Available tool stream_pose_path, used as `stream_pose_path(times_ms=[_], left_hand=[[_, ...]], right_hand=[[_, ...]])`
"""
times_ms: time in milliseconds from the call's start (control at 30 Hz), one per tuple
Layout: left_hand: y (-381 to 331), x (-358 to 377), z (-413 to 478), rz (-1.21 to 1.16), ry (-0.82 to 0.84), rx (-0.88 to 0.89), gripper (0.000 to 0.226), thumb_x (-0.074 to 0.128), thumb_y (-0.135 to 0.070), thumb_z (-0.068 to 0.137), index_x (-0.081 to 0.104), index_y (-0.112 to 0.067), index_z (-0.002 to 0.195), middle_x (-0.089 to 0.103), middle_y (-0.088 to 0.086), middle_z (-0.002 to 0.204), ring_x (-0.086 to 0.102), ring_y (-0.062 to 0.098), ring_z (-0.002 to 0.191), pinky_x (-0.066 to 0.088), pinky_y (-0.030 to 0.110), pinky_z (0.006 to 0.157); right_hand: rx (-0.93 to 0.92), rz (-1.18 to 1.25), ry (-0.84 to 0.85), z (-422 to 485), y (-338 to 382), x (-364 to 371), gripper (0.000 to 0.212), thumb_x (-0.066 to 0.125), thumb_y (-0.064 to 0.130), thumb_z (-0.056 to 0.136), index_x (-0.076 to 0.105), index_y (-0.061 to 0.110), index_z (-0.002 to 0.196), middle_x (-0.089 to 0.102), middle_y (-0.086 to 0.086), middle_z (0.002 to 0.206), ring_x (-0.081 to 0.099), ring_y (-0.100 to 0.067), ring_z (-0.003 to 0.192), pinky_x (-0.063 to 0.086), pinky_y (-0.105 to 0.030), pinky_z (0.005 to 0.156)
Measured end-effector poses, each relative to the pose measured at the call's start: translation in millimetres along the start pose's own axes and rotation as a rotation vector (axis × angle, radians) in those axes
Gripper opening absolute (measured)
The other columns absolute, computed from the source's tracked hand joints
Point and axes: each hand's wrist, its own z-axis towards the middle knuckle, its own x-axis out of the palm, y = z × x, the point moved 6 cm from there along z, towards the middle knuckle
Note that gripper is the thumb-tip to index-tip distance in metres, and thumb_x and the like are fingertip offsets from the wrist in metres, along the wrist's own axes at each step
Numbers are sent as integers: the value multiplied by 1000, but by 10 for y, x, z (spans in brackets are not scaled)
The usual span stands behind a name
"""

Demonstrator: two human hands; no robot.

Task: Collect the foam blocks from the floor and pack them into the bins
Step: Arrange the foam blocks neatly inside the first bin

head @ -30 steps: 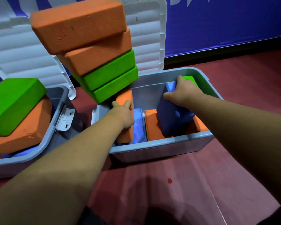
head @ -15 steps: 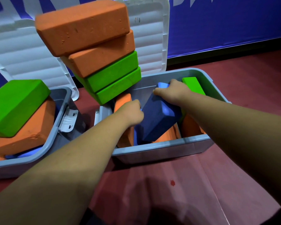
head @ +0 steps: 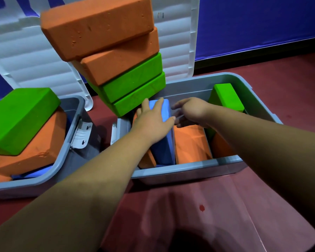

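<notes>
At the left edge of the red floor, a grey left bin is seen. It is loaded with a large green block laid aslant over orange blocks, and a blue piece shows under them near the front wall. Behind it a white ribbed lid is propped upright, and a white latch hangs on the bin's right end.

Between the two bins a tilted stack is seen: two orange stack blocks on top of two green stack blocks. The lowest reaches the far left corner of the right bin; what bears the stack cannot be told. A second lid is stood up behind it, against a blue wall.

Inside the right bin a blue block is stood on edge near the left end, with a narrow orange block set against its left side. The left hand is laid flat on top of the blue block, fingers straight and spread over its far end. The right hand is held just to the right, fingers loosely extended and blurred, with nothing gripped; whether its fingertips touch the blue block cannot be told.

Right of the blue block a broad orange block lies in the bin. At the far right end an upright green block is stood against the wall, with another orange block below it.
</notes>
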Motion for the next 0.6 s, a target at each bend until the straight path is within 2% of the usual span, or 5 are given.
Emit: stream_pose_path(times_ms=[100,200,400,467,600], left_hand=[[-98,1,59,64,-57,112,75,55,-51,97,25,-32,163,5,4,173,9,30,157,18,46,126],[-68,67,109,65,-43,179,69,47,-46,102,21,-30,165,8,-4,173,3,23,159,11,41,129],[49,83,161,43,-62,179,68,45,-43,104,20,-28,165,11,-6,172,3,21,159,8,36,128],[35,97,155,47,-58,173,67,45,-44,103,21,-29,164,11,-7,172,3,21,159,10,37,129],[-115,139,127,91,-58,192,69,47,-44,102,22,-27,164,11,-5,171,4,24,158,14,40,128]], right_hand=[[44,-309,-45,113,-119,-157,32,41,-4,101,64,1,122,69,-20,114,69,-30,90,57,-44,87],[69,-513,-139,271,-203,-356,25,47,2,98,70,4,110,72,-23,110,73,-41,97,60,-54,84],[88,-887,-80,592,-345,-321,37,60,14,96,66,7,132,66,-16,133,62,-33,123,51,-39,102],[93,-1076,-21,706,-467,-215,51,67,23,93,60,6,140,61,-14,141,60,-31,127,49,-36,105],[153,-1161,25,940,-828,-157,109,78,45,67,30,13,160,39,-11,161,45,-32,144,42,-41,116]])
